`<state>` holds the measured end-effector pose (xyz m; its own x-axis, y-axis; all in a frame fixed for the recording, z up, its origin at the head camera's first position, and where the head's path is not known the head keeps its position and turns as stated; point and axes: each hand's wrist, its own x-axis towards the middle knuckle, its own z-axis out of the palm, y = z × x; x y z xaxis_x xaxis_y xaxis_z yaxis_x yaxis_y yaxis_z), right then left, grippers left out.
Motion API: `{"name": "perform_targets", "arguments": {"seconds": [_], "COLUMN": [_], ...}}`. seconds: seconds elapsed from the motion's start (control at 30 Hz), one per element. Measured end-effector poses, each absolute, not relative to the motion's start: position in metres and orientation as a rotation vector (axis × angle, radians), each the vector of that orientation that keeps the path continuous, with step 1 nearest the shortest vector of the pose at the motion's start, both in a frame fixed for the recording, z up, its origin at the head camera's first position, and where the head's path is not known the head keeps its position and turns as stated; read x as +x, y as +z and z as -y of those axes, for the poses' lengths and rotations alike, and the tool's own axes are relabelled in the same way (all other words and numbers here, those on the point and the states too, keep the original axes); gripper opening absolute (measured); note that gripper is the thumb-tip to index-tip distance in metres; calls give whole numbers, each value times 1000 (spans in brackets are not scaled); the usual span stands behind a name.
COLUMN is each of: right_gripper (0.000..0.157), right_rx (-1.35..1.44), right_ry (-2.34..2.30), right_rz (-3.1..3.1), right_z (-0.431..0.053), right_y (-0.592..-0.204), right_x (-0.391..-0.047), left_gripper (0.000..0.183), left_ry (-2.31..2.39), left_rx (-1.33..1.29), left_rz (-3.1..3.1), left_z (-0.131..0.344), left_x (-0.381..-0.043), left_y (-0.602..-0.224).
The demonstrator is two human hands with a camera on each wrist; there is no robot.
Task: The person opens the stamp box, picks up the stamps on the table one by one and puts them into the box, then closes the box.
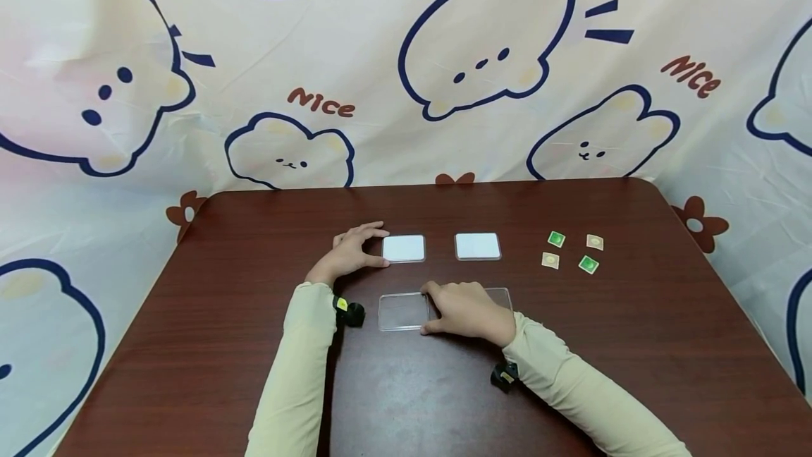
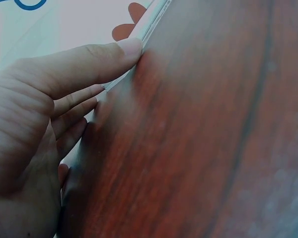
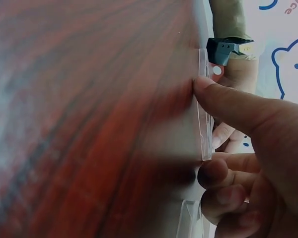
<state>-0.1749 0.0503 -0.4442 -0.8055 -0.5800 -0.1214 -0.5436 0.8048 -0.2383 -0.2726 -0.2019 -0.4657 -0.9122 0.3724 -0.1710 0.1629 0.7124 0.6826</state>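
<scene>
My left hand (image 1: 347,254) holds the left end of a flat white rectangular case (image 1: 403,249), thumb at its near corner and fingers at the far side. In the left wrist view the thumb (image 2: 131,47) presses on the edge of that case. Nearer to me, my right hand (image 1: 467,309) grips the right end of a clear plastic case (image 1: 402,312) across its width. The right wrist view shows thumb and curled fingers at the thin side of this clear case (image 3: 203,129). A second clear case (image 1: 501,296) lies partly hidden under the right hand.
Another white case (image 1: 478,246) lies to the right of the held one. Farther right are two green square tiles (image 1: 556,239) and two cream square tiles (image 1: 595,242). All lie on a brown wooden table (image 1: 222,344), with a printed cloth (image 1: 380,55) hanging behind it.
</scene>
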Motion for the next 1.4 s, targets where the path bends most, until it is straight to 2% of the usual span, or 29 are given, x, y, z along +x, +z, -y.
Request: {"name": "perform_targets", "arguments": {"seconds": [0.57,0.87,1.1,1.4], "right_gripper": [71,61,51,54], "right_rx": [-917,-894,-726,-578], "right_ry": [-335,-520,-606,-707], "right_rz": [-2815,-2868,-2954,-3006], "right_z": [-56,-80,-109,-148], "right_y": [-445,-432,-422,-424], "right_x": [-175,-178,-186,-196], "left_gripper": [72,67,66,73], "left_ry": [995,1101,1027,934], "left_rx": [424,319,445,545], "left_rz": [-2616,-2614,-2730,-2751], "left_z": [203,196,159,112], "left_x": [-271,-268,-270,-273], "left_y": [-464,-451,-436,-434]}}
